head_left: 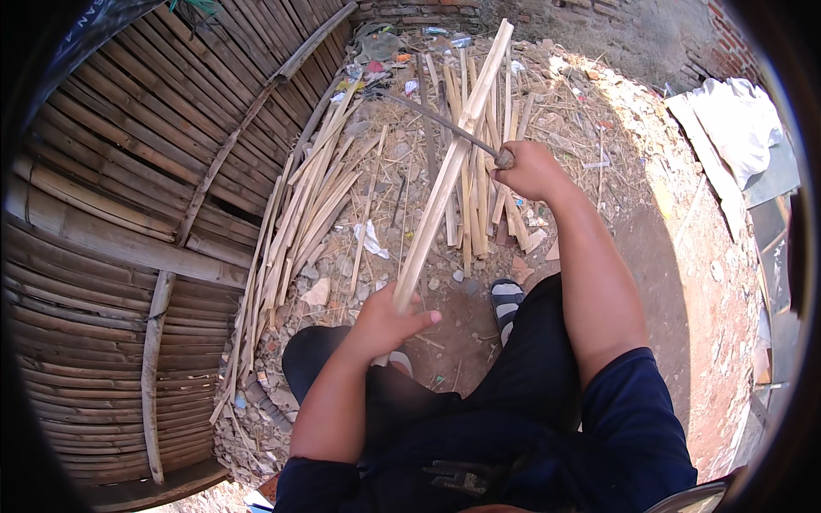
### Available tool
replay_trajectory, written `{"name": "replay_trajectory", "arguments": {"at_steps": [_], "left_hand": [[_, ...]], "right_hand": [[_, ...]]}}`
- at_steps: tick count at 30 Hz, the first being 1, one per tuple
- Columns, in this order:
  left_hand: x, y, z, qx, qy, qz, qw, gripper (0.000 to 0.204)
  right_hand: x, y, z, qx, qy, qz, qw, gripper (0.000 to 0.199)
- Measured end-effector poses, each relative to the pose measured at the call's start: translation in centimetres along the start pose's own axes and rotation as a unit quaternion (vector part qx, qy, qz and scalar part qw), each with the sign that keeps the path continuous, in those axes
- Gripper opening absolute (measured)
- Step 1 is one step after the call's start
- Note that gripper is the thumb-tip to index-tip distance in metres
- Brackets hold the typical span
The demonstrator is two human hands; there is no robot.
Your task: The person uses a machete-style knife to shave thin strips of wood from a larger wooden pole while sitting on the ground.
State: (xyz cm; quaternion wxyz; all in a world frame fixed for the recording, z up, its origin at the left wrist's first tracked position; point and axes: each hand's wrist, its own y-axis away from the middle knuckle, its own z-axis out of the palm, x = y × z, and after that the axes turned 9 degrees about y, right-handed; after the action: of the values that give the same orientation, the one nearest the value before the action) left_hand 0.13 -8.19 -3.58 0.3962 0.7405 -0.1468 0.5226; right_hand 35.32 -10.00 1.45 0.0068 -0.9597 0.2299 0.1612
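A long pale split-bamboo strip (438,201) slants up and away from me. Its near end sits in my left hand (385,325), whose fingers curl round it while the thumb sticks out to the right. My right hand (532,171) is closed on the handle of a long, thin-bladed knife (432,115). The dark blade points to the far left and crosses the strip's upper half; whether its edge bites into the bamboo, I cannot tell. Beneath the strip, a pile of bamboo slats (475,205) lies on the ground.
More cut bamboo slats (312,201) lie along a bamboo-slat wall (111,214) on the left. Stones, shavings and litter cover the ground between my feet and a brick wall (590,34). A white sack (740,128) rests at the far right beside boards.
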Motion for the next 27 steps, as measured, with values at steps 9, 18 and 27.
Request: {"name": "replay_trajectory", "arguments": {"at_steps": [9, 18, 27], "left_hand": [[-0.2, 0.2, 0.1, 0.003, 0.01, -0.006, 1.0, 0.059], [-0.3, -0.2, 0.2, 0.002, 0.009, 0.015, 1.0, 0.055], [-0.1, 0.1, 0.1, 0.003, 0.008, 0.002, 1.0, 0.062]], "right_hand": [[-4.2, 2.9, 1.5, -0.086, 0.035, -0.248, 0.964, 0.041], [0.2, -0.6, 0.9, -0.012, -0.016, -0.024, 0.999, 0.055], [-2.1, 1.8, 2.0, -0.054, 0.011, -0.189, 0.98, 0.043]]}}
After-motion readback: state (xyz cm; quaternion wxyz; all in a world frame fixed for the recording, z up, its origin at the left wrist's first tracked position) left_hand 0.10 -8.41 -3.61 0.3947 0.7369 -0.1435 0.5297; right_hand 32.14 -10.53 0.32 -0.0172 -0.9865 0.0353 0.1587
